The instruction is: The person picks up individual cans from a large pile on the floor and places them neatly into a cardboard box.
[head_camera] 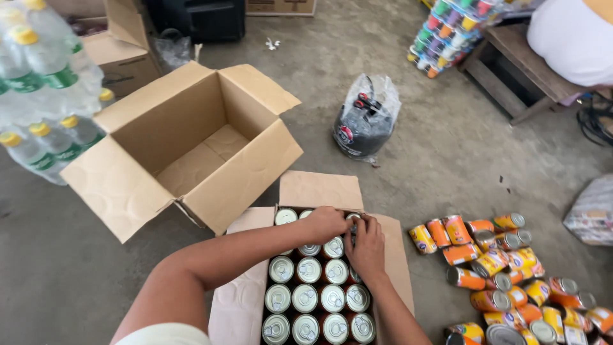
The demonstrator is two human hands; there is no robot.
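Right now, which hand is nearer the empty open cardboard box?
Left. The left hand rests on the cans at the far row, on the empty box side; the right hand sits beside it, farther away.

A: Floor?
B: Bare grey concrete floor [434, 147], scuffed, small white scrap [272, 44] near the top.
A: Furniture?
B: Low wooden bench [511, 64] top right, tangle of dark cables [594, 124] on the floor beside it. Black case [204, 19] at the top edge, brown cardboard cartons [121, 51] to its left.
A: Walls, windows?
B: None in frame.
A: Light?
B: Even, soft daylight, weak shadows only.
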